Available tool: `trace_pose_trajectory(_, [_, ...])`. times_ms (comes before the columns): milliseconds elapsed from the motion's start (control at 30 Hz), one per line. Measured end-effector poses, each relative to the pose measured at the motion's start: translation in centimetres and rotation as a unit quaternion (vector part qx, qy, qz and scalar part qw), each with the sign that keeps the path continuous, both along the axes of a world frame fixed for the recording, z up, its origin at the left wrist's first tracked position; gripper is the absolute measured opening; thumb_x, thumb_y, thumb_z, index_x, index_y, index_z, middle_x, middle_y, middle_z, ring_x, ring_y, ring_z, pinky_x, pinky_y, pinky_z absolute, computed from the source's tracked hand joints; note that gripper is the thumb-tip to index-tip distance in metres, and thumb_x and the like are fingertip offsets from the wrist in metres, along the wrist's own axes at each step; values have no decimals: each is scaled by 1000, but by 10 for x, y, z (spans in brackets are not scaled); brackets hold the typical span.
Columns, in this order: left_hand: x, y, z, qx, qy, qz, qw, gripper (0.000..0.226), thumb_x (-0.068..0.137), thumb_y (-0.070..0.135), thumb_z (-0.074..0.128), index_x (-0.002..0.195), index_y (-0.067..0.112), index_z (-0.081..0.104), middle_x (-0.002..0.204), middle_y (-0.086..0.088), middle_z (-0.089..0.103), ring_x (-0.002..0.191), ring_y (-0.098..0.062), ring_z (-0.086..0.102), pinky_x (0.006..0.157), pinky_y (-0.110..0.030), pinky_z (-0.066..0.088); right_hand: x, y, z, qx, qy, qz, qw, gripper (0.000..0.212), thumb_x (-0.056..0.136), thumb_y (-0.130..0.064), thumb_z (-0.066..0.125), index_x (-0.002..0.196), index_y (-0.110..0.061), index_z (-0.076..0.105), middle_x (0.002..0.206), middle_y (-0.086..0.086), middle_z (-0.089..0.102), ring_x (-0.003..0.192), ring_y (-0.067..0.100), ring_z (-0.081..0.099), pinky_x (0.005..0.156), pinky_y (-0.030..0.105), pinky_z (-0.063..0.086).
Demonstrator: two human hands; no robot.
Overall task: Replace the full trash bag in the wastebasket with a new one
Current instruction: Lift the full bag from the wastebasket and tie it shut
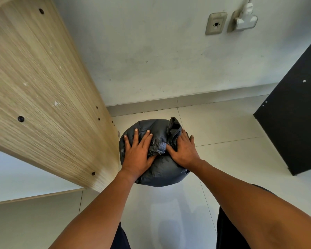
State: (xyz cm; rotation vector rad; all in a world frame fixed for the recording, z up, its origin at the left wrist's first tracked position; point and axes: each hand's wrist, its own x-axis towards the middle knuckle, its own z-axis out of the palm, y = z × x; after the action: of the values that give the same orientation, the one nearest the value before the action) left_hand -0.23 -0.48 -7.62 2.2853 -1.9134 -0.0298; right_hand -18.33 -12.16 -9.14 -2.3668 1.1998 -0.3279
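Dark grey plastic, the trash bag (156,169), bulges on the pale tiled floor (223,126) between a light wood-grain cabinet side (43,87) to the left and a black panel (294,114) to the right, near the foot of a white wall (151,51). Seen from above, the bag covers whatever is beneath it, so the wastebasket itself cannot be made out; it may be under the plastic. The left hand (136,151) lies flat on the bag's top with fingers spread and straight, pressing down. The right hand (183,150) also rests on top, fingers mostly straight, its thumb against a bunched twist of plastic (158,144) at the centre; whether it pinches that bunch cannot be told. A loose flap of bag (174,126) stands up behind the fingers. Judging from this, the task is at an early stage: the bag's mouth looks gathered and the contents are being pressed down, but the full bag is not yet lifted away. No new bag is visible anywhere, so removing the old one and fitting a fresh liner both remain.
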Motion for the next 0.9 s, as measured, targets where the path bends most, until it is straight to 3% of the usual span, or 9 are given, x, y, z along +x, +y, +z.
trace_pose_trajectory(367, [0, 0, -4, 25, 10, 7, 1000, 77, 97, 59, 48, 161, 22, 24, 168, 5, 23, 158, -34, 1, 121, -69, 0, 2, -2, 5, 25, 71, 12, 997, 85, 95, -71, 28, 161, -22, 4, 169, 0, 1, 155, 19, -8, 122, 55, -5])
trace_pose_trajectory(500, [0, -2, 0, 22, 69, 18, 997, 74, 98, 60, 49, 159, 25, 28, 166, 1, 29, 158, -32, 3, 123, -64, -4, 3, -4, 7, 33, 84, 21, 996, 85, 94, -70, 31, 161, -23, 6, 169, -1, 2, 155, 21, -6, 122, 55, -4])
trace_pose_trajectory(600, [2, -4, 3, 21, 154, 51, 987, 67, 98, 58, 52, 155, 27, 37, 163, -8, 36, 157, -30, 12, 125, -59, -3, 5, -11, 9, 59, 63, 23, 996, 82, 95, -65, 42, 160, -23, 15, 168, 0, 12, 154, 26, 6, 123, 54, 5])
trace_pose_trajectory(667, [4, -5, 6, 16, 210, 78, 975, 58, 100, 48, 56, 151, 24, 45, 160, -12, 39, 154, -32, 21, 126, -56, 4, 6, -13, 12, 76, 24, 13, 997, 72, 97, -57, 48, 156, -21, 29, 164, 2, 26, 150, 27, 22, 122, 53, 19])
trace_pose_trajectory(733, [7, -3, 10, -8, 261, 101, 960, 47, 100, 36, 60, 144, 19, 55, 150, -16, 52, 144, -37, 41, 124, -54, 23, 7, -12, 19, 112, -38, -23, 993, 59, 99, -52, 50, 147, -19, 45, 151, 7, 46, 137, 29, 44, 113, 46, 36])
trace_pose_trajectory(800, [10, 0, 12, -51, 300, 130, 944, 35, 99, 28, 63, 131, 13, 65, 123, -16, 71, 119, -37, 63, 107, -49, 47, 7, -8, 29, 166, -115, -83, 976, 52, 99, -52, 50, 136, -15, 55, 133, 9, 62, 120, 30, 58, 99, 37, 47])
trace_pose_trajectory(900, [10, 2, 16, -114, 328, 195, 917, 25, 100, 23, 62, 118, 7, 70, 102, -15, 75, 100, -33, 70, 91, -44, 56, 10, -4, 39, 225, -225, -160, 935, 58, 97, -61, 46, 126, -14, 63, 118, 7, 70, 109, 25, 65, 94, 35, 51])
